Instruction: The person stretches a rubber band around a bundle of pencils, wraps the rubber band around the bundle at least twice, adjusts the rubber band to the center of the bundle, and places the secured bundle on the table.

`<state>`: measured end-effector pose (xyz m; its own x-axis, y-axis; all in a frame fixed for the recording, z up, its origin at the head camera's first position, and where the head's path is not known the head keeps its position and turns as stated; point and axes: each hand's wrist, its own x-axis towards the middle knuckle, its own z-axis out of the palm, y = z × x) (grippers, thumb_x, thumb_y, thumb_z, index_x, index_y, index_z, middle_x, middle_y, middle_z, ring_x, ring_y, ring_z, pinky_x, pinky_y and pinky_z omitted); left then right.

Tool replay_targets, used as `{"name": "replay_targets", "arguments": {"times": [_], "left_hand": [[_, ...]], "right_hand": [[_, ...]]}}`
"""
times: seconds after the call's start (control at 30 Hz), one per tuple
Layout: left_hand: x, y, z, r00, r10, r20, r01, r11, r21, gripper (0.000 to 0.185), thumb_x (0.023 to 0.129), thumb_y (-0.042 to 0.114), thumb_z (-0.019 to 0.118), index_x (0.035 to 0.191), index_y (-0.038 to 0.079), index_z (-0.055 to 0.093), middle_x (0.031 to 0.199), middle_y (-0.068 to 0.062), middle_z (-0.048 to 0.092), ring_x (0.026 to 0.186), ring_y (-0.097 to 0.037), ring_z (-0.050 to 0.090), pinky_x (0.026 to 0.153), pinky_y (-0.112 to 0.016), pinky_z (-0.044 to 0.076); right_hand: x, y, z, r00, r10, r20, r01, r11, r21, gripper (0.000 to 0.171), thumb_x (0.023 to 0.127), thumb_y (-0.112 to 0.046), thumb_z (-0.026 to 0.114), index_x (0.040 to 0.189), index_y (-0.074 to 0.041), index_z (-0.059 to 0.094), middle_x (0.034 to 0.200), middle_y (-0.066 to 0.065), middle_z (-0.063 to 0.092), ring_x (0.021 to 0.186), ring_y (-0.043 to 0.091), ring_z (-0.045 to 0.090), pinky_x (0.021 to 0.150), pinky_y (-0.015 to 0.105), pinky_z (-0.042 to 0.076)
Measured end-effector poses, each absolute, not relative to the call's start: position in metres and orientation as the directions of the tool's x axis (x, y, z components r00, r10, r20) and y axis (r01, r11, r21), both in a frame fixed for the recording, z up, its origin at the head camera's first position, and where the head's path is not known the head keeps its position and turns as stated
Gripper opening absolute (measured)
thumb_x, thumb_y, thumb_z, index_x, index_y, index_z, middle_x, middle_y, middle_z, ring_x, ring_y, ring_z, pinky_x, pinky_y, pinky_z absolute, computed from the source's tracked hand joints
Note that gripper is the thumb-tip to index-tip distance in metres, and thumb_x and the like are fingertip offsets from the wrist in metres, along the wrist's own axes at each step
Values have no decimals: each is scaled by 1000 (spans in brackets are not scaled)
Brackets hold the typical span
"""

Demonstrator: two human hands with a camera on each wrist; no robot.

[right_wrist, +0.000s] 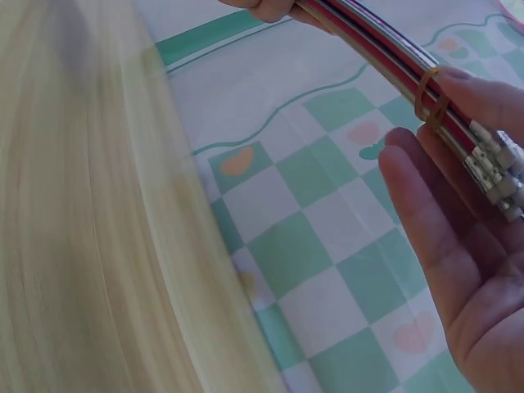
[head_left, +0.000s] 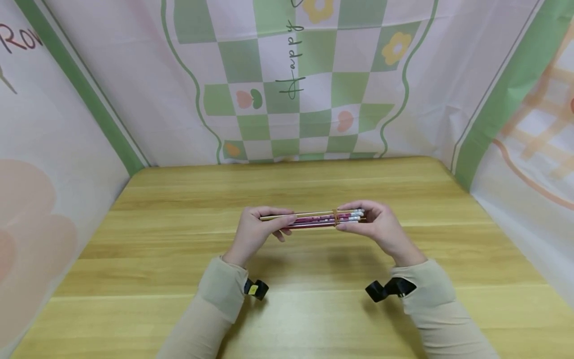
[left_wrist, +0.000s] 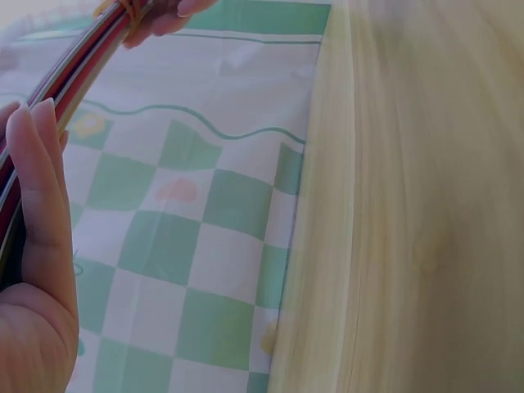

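Observation:
A bundle of pencils [head_left: 311, 220] is held level above the table, red, dark and gold in colour. A tan rubber band [head_left: 336, 217] wraps it close to the right end. Metal ferrules and pale erasers [right_wrist: 498, 176] show at that end in the right wrist view. My left hand [head_left: 256, 230] grips the left end of the bundle, thumb on the near side; its fingers hide the pencils' other ends. At the banded end, my right hand [head_left: 383, 228] pinches the pencils between thumb and fingers, with the thumb touching beside the rubber band.
Beneath both hands spreads a wood-grain table [head_left: 296, 319]. A printed cloth [head_left: 314, 99] with green checks hangs behind its far edge, and more cloth hangs at the left and right sides. Small black devices [head_left: 391, 288] sit on both wrists over beige sleeves.

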<state>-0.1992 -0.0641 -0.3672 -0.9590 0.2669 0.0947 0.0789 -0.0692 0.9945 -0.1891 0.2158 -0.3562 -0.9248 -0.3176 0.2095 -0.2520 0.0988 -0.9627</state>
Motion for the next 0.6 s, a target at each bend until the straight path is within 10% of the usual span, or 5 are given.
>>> {"name": "replay_targets", "arguments": {"times": [0.6], "left_hand": [[-197, -58, -370, -954, 286, 88, 64, -94, 994, 23, 84, 12, 79, 100, -4, 76, 82, -12, 76, 62, -23, 70, 64, -37, 60]], "right_hand": [[-186, 208, -356, -952, -272, 139, -213, 269, -939, 36, 75, -9, 85, 108, -4, 74, 103, -8, 72, 80, 11, 66, 67, 26, 56]]}}
